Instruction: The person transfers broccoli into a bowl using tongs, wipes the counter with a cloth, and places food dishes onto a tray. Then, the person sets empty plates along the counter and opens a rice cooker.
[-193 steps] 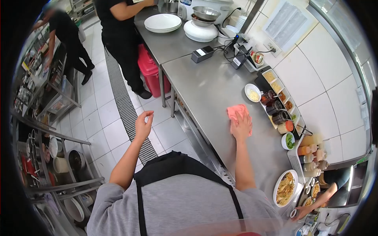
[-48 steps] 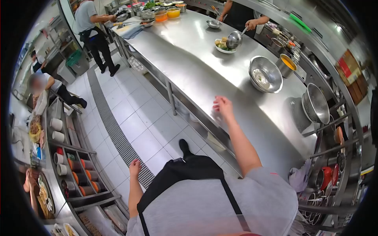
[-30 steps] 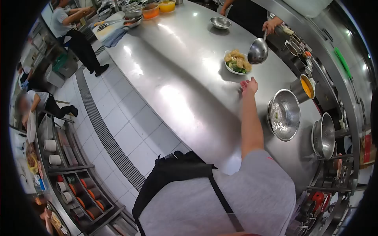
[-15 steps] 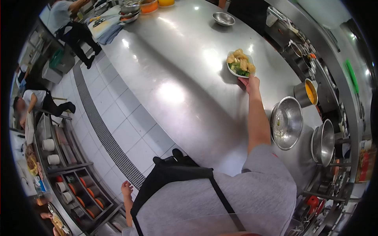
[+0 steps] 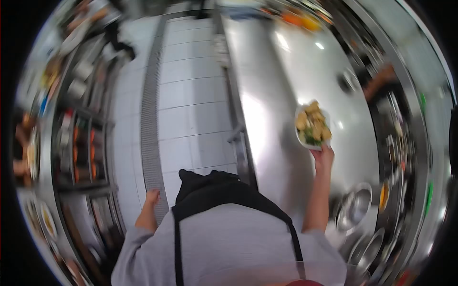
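My right hand (image 5: 323,157) grips the near edge of a white bowl (image 5: 301,141) over the steel counter. Golden-brown, fried-looking pieces (image 5: 312,117) and green leaves (image 5: 313,136) fill the bowl. My fingers are partly hidden beneath its rim. On the other side, my left hand (image 5: 152,196) hangs low over the tiled floor, a little blurred. Its fingers look curled in, and nothing shows in them.
The steel counter (image 5: 267,157) runs along my right side. Metal bowls (image 5: 355,209) stand near its front right, with a small metal bowl (image 5: 348,81) farther back. Another person's arm (image 5: 380,81) reaches in from the right. Shelves (image 5: 78,148) line the left, where a person (image 5: 102,19) stands.
My view and body have turned left, toward the tiled aisle. The bowl has travelled along with my right hand. My left hand's fingers look more curled than before.
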`<state>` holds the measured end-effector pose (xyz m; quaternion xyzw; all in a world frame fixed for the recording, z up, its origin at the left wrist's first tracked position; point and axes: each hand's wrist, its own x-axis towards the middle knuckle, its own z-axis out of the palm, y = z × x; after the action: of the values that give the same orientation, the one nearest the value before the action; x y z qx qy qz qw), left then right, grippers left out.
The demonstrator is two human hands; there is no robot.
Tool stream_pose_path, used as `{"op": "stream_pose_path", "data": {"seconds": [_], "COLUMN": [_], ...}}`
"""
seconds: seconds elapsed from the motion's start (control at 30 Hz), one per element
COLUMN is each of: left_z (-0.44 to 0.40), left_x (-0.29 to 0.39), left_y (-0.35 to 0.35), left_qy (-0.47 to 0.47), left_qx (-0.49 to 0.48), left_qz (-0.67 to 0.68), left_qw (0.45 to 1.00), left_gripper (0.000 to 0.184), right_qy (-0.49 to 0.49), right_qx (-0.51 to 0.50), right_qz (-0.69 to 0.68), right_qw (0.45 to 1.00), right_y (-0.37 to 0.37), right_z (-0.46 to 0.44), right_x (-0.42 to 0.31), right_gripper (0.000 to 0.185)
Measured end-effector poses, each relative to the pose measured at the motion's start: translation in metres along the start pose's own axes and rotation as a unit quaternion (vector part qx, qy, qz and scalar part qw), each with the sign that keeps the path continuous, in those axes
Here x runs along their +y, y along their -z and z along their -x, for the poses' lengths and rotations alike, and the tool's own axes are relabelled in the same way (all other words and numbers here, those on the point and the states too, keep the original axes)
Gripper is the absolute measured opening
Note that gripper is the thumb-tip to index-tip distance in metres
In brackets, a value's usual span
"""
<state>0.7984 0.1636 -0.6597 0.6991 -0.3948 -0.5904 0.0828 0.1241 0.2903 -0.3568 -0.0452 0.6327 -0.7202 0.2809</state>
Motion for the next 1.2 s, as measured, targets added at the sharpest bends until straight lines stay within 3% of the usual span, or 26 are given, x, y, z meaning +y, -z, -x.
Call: {"op": "stream_pose_path", "data": {"seconds": [0.03, 0.07, 0.1, 0.13, 0.2, 0.27, 0.43, 0.53, 0.6, 0.83, 0.9, 1.03, 1.2], "left_z": [0.009, 0.003, -0.028, 0.011, 0.011, 0.033, 0.108, 0.142, 0.186, 0.246, 0.263, 0.316, 0.322], "left_x": [0.005, -0.001, -0.020, 0.023, 0.030, 0.048, 0.069, 0.048, 0.040, -0.087, -0.123, -0.137, -0.166], "left_y": [-0.006, -0.010, 0.000, -0.003, 0.005, 0.015, 0.075, 0.123, 0.159, 0.258, 0.282, 0.309, 0.323], "left_qy": [-0.046, -0.061, -0.075, -0.068, -0.117, -0.123, -0.162, -0.169, -0.128, -0.023, -0.036, 0.003, 0.062], "left_qx": [0.056, 0.105, 0.095, 0.141, 0.216, 0.229, 0.349, 0.414, 0.434, 0.578, 0.666, 0.648, 0.692], "left_qz": [-0.075, -0.040, -0.103, -0.095, -0.123, -0.002, 0.086, 0.143, 0.187, 0.203, 0.122, 0.290, 0.300], "left_qw": [0.995, 0.992, 0.987, 0.983, 0.961, 0.966, 0.919, 0.883, 0.872, 0.790, 0.735, 0.704, 0.653], "left_gripper": [0.024, 0.028, 0.028, 0.031, 0.032, 0.031, 0.028, 0.025, 0.024, 0.024, 0.024, 0.022, 0.022], "right_qy": [0.009, 0.009, -0.008, -0.017, -0.034, -0.051, -0.088, -0.134, -0.176, -0.265, -0.277, -0.278, -0.269], "right_qx": [-0.048, -0.084, -0.085, -0.123, -0.207, -0.282, -0.509, -0.599, -0.662, -0.761, -0.769, -0.794, -0.788], "right_qz": [0.000, 0.000, 0.040, 0.061, 0.093, 0.112, 0.191, 0.189, 0.198, 0.191, 0.184, 0.192, 0.189], "right_qw": [0.999, 0.996, 0.996, 0.990, 0.973, 0.951, 0.835, 0.767, 0.701, 0.560, 0.545, 0.504, 0.520], "right_y": [-0.019, -0.037, -0.061, -0.087, -0.143, -0.200, -0.348, -0.432, -0.479, -0.587, -0.613, -0.663, -0.734], "right_z": [0.010, 0.014, 0.022, 0.029, 0.046, 0.068, 0.156, 0.246, 0.312, 0.524, 0.576, 0.652, 0.726], "right_x": [0.000, 0.006, 0.008, 0.009, 0.016, 0.028, 0.090, 0.132, 0.160, 0.261, 0.283, 0.324, 0.369], "right_gripper": [0.034, 0.035, 0.034, 0.032, 0.027, 0.023, 0.026, 0.027, 0.027, 0.025, 0.024, 0.026, 0.022]}}
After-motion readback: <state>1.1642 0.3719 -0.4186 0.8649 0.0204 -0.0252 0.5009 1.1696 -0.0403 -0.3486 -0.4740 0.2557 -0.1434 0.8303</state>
